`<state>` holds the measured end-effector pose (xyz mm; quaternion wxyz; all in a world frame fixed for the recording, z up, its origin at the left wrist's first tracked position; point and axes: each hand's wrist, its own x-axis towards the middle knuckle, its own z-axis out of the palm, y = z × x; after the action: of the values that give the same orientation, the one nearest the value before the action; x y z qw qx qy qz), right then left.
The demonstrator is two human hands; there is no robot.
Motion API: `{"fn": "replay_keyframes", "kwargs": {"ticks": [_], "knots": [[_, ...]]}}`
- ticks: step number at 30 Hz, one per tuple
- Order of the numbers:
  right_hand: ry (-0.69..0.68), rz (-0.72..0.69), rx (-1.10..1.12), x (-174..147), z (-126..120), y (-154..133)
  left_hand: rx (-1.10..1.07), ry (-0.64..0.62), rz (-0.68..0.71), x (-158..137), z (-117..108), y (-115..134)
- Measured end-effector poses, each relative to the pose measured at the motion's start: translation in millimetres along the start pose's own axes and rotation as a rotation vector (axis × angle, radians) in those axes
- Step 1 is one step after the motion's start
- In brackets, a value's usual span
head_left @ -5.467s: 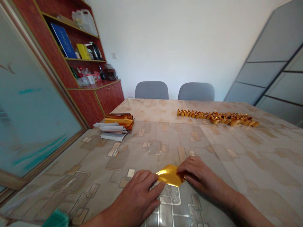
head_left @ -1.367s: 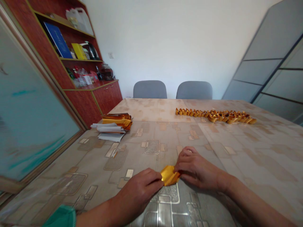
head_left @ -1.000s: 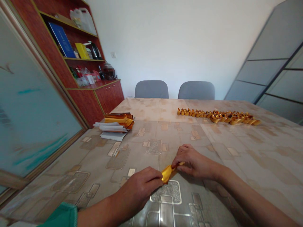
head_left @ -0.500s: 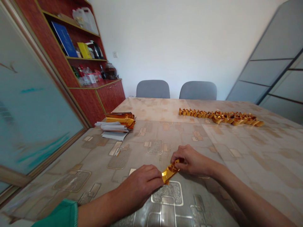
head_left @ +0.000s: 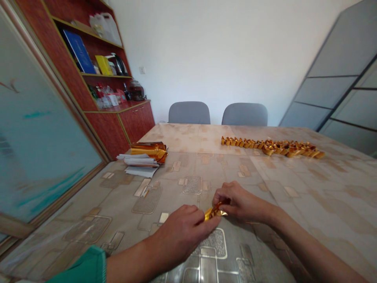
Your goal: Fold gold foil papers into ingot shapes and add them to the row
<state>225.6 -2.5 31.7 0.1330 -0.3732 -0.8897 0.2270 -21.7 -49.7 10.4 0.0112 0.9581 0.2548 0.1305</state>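
Note:
Between my hands, low over the near part of the table, is a piece of folded gold foil paper, partly hidden by fingers. My left hand closes on its left end, with the thumb reaching along the near side. At the other end, my right hand pinches the foil between thumb and bent fingers. Farther back on the right stand rows of folded gold foil pieces. A stack of gold foil sheets lies at the back left, with white papers in front of it.
A patterned plastic cloth covers the table. Two grey chairs stand at its far edge. On the left are a red-brown cabinet with loaded shelves and a frosted glass door.
My left hand has moved right, closer to my right hand, and its thumb now stretches along the foil. Less of the foil shows, and it looks more crumpled or folded.

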Motion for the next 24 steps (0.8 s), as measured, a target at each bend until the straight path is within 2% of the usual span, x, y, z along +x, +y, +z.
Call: {"fn": "replay_keyframes", "kwargs": {"ticks": [4, 9, 15, 19, 24], "knots": [[0.041, -0.009, 0.046, -18, -1, -1, 0.042, 0.003, 0.043, -2, 3, 1], [0.122, -0.068, 0.077, -39, 6, 0, -0.003, -0.041, -0.010, -6, 1, 6], [0.141, -0.043, 0.097, -33, 13, 1, -0.167, -0.069, -0.081, -11, -3, 3], [0.073, 0.021, 0.117, -19, 10, 8, -0.318, -0.059, -0.100, -17, -9, -8], [-0.159, 0.119, 0.119, 2, 1, 15, -0.345, -0.083, 0.040, -16, -18, -23]]}}
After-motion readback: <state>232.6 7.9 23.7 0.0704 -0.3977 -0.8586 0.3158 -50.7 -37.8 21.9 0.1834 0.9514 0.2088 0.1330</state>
